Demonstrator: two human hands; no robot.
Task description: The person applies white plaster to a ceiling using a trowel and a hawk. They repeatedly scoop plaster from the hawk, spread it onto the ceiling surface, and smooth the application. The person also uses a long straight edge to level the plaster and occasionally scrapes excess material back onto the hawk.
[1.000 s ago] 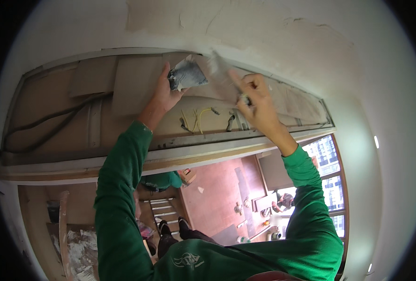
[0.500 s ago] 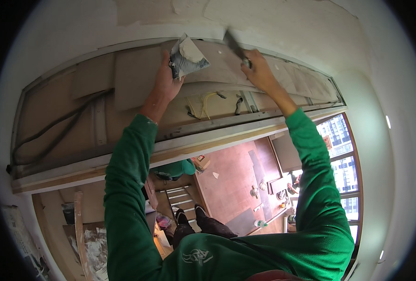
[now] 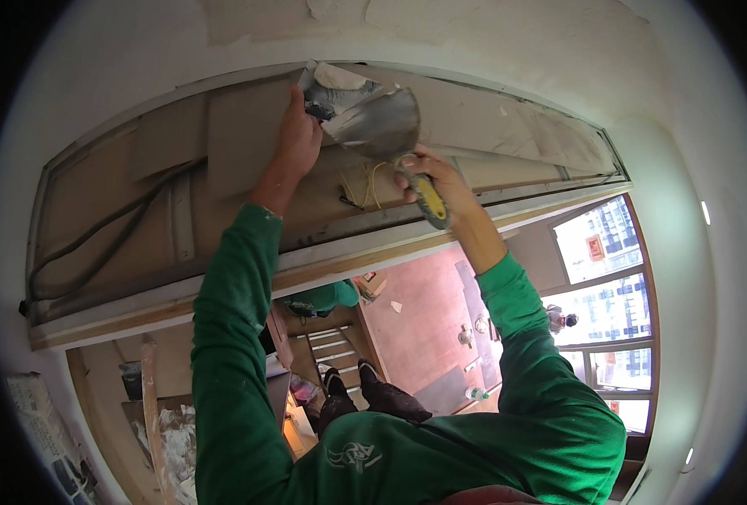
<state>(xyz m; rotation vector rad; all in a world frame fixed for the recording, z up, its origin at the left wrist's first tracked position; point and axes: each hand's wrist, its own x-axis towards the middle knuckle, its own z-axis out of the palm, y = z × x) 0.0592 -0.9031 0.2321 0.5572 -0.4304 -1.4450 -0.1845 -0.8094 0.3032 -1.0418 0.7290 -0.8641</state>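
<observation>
My left hand [image 3: 296, 141] is raised and closed around a scraper [image 3: 321, 103], a flat metal blade smeared grey; its handle is hidden in the grip. A lump of white putty [image 3: 338, 77] sits on that blade. My right hand [image 3: 437, 175] grips a putty knife [image 3: 384, 124] by its yellow and grey handle. The knife's broad metal blade points up and left, with its left edge at the scraper, touching or overlapping it. Both tools are held in front of the brown boards of a recess [image 3: 247, 126] in the ceiling.
A wood-edged beam [image 3: 138, 318] runs below the recess. Black cable [image 3: 96, 220] and thin yellow wires [image 3: 375, 181] hang inside it. Far below are my feet [image 3: 333, 383], a ladder [image 3: 327, 343], a person in green [image 3: 321, 298] and a bottle [image 3: 476, 393]. Windows [image 3: 602, 311] stand right.
My right hand has come down and left, turning the putty knife so its blade meets the scraper. My left hand has tilted the scraper and shifted slightly left.
</observation>
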